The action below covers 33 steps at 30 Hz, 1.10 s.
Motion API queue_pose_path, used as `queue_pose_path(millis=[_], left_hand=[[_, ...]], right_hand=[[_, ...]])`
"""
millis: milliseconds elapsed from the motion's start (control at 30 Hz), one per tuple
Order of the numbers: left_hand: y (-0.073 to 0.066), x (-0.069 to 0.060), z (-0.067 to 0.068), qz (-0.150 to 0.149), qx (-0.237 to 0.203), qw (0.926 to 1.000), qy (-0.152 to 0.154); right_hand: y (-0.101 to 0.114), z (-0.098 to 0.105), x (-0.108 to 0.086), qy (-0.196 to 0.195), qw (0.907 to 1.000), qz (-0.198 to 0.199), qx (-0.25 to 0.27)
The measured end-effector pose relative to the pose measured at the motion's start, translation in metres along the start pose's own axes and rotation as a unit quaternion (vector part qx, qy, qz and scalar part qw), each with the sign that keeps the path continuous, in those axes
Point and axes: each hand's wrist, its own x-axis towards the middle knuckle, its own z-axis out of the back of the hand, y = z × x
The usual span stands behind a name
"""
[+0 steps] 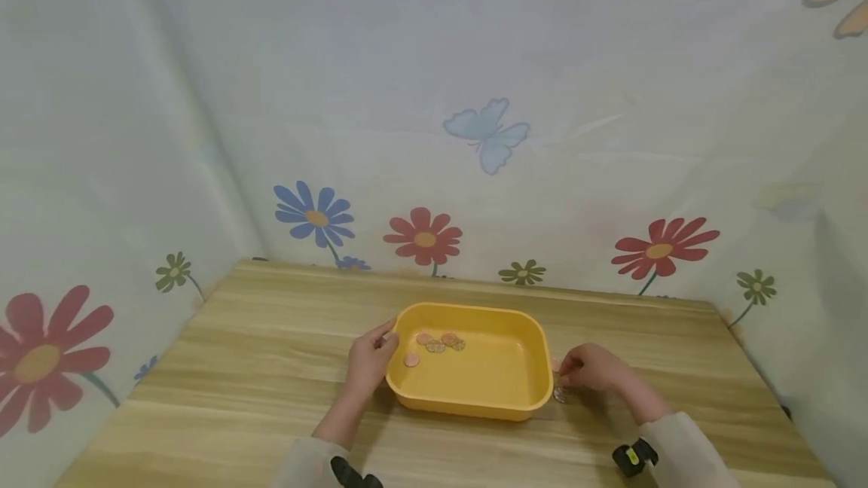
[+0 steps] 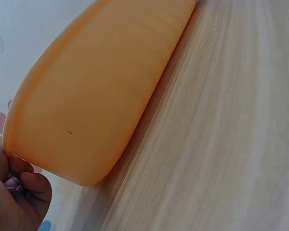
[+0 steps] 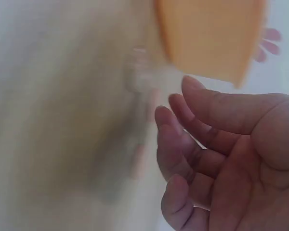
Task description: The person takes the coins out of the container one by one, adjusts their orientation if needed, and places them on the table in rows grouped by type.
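Observation:
A yellow tray (image 1: pixel 475 403) stands on the wooden table with several copper and silver coins (image 1: pixel 411 359) in its left part. At its left end, my left hand (image 1: pixel 369 358) grips the rim; the left wrist view has the hand (image 2: pixel 19 192) at the tray's corner (image 2: pixel 82 120), thumb and fingers around the edge. Beside the tray's right end, my right hand (image 1: pixel 595 369) hovers close over a few coins (image 1: pixel 559 394) on the table. In the right wrist view the fingers of this hand (image 3: pixel 221 144) are loosely bent, holding nothing visible; coins (image 3: pixel 138 161) beyond look blurred.
The wooden table (image 1: pixel 271 315) extends around the tray on all sides. Behind it and at both sides hangs a pale cloth (image 1: pixel 380 59) printed with flowers and butterflies. Dark bands sit at both wrists.

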Motion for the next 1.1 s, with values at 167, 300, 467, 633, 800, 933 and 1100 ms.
queue_pose_path(millis=[167,300,467,633,800,933,1100], left_hand=[[0.002,0.000,0.003,-0.008,-0.001,1.0000,-0.005],[0.003,0.000,0.003,-0.007,-0.001,1.0000,-0.005],[0.002,0.001,0.004,-0.008,0.004,1.0000,-0.001],[0.001,0.002,0.003,-0.016,0.010,0.9998,0.001],[0.001,0.002,0.003,-0.021,0.005,0.9998,0.005],[0.001,0.001,0.003,-0.023,0.003,0.9997,0.006],[0.001,-0.001,0.003,-0.019,0.003,0.9998,0.008]], right_hand=[[0.022,0.027,0.006,-0.003,0.9987,0.012,0.049],[0.042,0.047,0.013,-0.012,0.9979,0.050,0.040],[0.072,0.061,0.028,0.013,0.9952,0.095,0.015],[0.103,0.061,0.047,0.067,0.9905,0.117,-0.026],[0.123,0.049,0.067,0.118,0.9809,0.147,-0.047],[0.132,0.037,0.085,0.143,0.9752,0.163,-0.047],[0.140,0.021,0.103,0.163,0.9702,0.171,-0.055]])
